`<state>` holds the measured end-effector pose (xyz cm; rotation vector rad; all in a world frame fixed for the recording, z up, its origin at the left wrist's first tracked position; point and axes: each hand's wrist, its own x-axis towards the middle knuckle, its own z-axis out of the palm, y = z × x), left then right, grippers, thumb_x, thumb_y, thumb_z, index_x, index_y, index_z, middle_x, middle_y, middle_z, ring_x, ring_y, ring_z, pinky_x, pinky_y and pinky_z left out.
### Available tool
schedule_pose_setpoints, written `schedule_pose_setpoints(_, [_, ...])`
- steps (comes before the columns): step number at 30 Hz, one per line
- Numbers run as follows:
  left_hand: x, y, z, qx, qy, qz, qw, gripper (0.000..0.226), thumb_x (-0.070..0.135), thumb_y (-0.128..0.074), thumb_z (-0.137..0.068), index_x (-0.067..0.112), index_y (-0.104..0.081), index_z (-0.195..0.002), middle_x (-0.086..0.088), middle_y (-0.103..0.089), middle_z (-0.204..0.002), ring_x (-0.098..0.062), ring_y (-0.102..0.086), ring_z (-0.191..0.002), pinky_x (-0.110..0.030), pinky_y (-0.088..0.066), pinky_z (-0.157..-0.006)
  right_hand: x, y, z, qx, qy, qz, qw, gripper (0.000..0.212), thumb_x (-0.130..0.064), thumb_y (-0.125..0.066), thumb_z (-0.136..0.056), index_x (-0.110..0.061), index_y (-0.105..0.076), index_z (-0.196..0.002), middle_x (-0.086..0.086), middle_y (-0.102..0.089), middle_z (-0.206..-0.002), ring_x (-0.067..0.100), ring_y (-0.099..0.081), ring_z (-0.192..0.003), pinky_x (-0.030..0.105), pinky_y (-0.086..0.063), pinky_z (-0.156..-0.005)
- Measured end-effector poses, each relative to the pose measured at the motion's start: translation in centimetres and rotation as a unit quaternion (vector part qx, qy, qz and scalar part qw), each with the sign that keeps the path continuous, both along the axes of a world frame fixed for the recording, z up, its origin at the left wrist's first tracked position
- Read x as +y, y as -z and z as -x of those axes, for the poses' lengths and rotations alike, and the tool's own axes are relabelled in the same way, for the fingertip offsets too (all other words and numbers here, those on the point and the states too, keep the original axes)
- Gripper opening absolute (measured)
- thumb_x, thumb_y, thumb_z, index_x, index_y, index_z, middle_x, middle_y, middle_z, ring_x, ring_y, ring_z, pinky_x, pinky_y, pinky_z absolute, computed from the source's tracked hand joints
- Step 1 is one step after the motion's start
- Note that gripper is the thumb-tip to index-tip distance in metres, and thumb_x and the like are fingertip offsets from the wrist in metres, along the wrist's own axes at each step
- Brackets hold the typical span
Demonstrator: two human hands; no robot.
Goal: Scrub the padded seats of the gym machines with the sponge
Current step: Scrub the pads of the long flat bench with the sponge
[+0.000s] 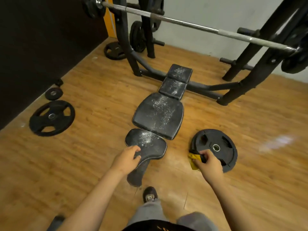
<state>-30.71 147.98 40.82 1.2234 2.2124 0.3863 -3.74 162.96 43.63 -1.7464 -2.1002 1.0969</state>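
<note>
Wood floor | left hand grips seat pad | right hand clutches sponge

Black pads streaked with white speckles. Yellow sponge at five o'clock. Orange-brown wood-grain floor. Black plate at nine. Silver bar at twelve; pale grey wall at one; grey trousers at six.

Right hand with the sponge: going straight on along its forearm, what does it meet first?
Likely the weight plate on the floor, right ahead of the right hand gripping the sponge. Depth is unclear: the hand may be higher and pass over it.
</note>
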Motion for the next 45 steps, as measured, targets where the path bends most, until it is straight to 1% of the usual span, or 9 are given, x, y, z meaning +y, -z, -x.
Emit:
schedule_pose_setpoints(7, [4.1, 0.5, 6.2, -0.028, -0.146, -0.016, 0.989, 0.027, 0.023, -0.055, -0.095, 0.018, -0.058, -0.122, -0.002, -0.065, -0.120, -0.022, -0.061, -0.109, -0.035, -0.048, -0.090, 6.6, 0.5, 8.7, 0.032, -0.112, 0.013, 0.993, 0.021, -0.019, -0.074, -0.079, -0.021, -0.057, -0.092, -0.011, -0.062, -0.081, 0.007, -0.057, -0.073, 0.031, -0.044, -0.060])
schedule_pose_setpoints(15, [2.9, 4.5, -0.1, -0.133, -0.382, -0.013, 0.914, 0.009, 0.019, -0.054, -0.096, 0.015, -0.059, -0.101, 0.000, -0.066, -0.104, -0.021, -0.062, -0.098, -0.036, -0.050, -0.088, 14.4, 4.8, 15.2, 0.011, -0.264, 0.138, 0.955, 0.020, -0.019, -0.076, -0.081, -0.020, -0.056, -0.082, 0.002, -0.061, -0.073, 0.016, -0.057, -0.068, 0.021, -0.041, -0.056])
schedule_pose_setpoints(19, [3.7, 5.5, -5.4, -0.108, -0.527, -0.005, 0.843, 0.016, 0.018, -0.052, -0.095, 0.009, -0.061, -0.104, -0.002, -0.065, -0.101, -0.019, -0.060, -0.092, -0.028, -0.042, -0.074, 19.7, 5.7, 18.7, -0.054, -0.417, 0.132, 0.898, 0.023, -0.023, -0.076, -0.080, -0.023, -0.053, -0.081, -0.006, -0.056, -0.071, 0.013, -0.053, -0.067, 0.022, -0.039, -0.055])
schedule_pose_setpoints(23, [7.3, 6.9, -11.5, -0.139, -0.620, 0.008, 0.772, 0.020, 0.021, -0.054, -0.092, 0.014, -0.061, -0.110, -0.003, -0.066, -0.109, -0.024, -0.061, -0.102, -0.030, -0.046, -0.082, 21.7, 6.2, 22.5, -0.067, -0.528, 0.110, 0.840, 0.023, -0.022, -0.075, -0.080, -0.021, -0.056, -0.091, -0.009, -0.058, -0.077, 0.013, -0.058, -0.073, 0.019, -0.044, -0.057])
schedule_pose_setpoints(27, [12.7, 5.8, -16.1, -0.176, -0.717, -0.095, 0.668, 0.012, 0.010, -0.056, -0.093, 0.017, -0.062, -0.101, 0.001, -0.066, -0.105, -0.006, -0.059, -0.096, -0.018, -0.042, -0.079, 19.9, 7.2, 23.4, -0.065, -0.606, 0.095, 0.787, 0.031, -0.022, -0.076, -0.079, -0.022, -0.057, -0.104, -0.008, -0.061, -0.084, 0.017, -0.061, -0.082, 0.034, -0.048, -0.069])
schedule_pose_setpoints(30, [15.2, 4.2, -17.6, -0.180, -0.769, -0.182, 0.586, 0.023, -0.002, -0.055, -0.091, 0.018, -0.064, -0.092, 0.007, -0.067, -0.098, 0.008, -0.059, -0.085, -0.008, -0.041, -0.070, 17.1, 7.7, 21.6, -0.066, -0.643, 0.110, 0.755, 0.054, -0.016, -0.074, -0.080, -0.024, -0.053, -0.129, -0.005, -0.061, -0.107, 0.013, -0.060, -0.099, 0.027, -0.047, -0.079])
schedule_pose_setpoints(33, [15.4, 3.4, -18.1, -0.175, -0.783, -0.251, 0.541, 0.020, -0.001, -0.058, -0.091, 0.016, -0.068, -0.096, 0.004, -0.069, -0.098, 0.006, -0.061, -0.084, -0.007, -0.044, -0.073, 14.0, 8.5, 18.7, -0.043, -0.676, 0.130, 0.724, 0.046, -0.010, -0.073, -0.080, -0.023, -0.060, -0.122, -0.005, -0.067, -0.108, 0.012, -0.064, -0.100, 0.022, -0.050, -0.081])
schedule_pose_setpoints(38, [14.2, 3.0, -18.7, -0.177, -0.802, -0.339, 0.459, 0.025, 0.007, -0.067, -0.088, 0.017, -0.069, -0.112, 0.009, -0.069, -0.109, 0.004, -0.062, -0.092, -0.007, -0.044, -0.077, 9.6, 8.5, 14.8, 0.033, -0.688, 0.129, 0.713, 0.037, -0.014, -0.078, -0.076, -0.020, -0.058, -0.107, -0.007, -0.059, -0.103, 0.005, -0.059, -0.093, 0.006, -0.043, -0.072])
schedule_pose_setpoints(45, [13.0, 4.9, -18.2, -0.168, -0.822, -0.438, 0.321, 0.039, 0.010, -0.077, -0.080, 0.019, -0.059, -0.114, 0.005, -0.066, -0.112, -0.009, -0.062, -0.104, -0.023, -0.050, -0.087, 6.2, 8.3, 13.5, 0.096, -0.698, 0.153, 0.693, 0.047, -0.008, -0.068, -0.080, -0.029, -0.056, -0.120, -0.008, -0.057, -0.115, -0.001, -0.056, -0.103, 0.013, -0.048, -0.083])
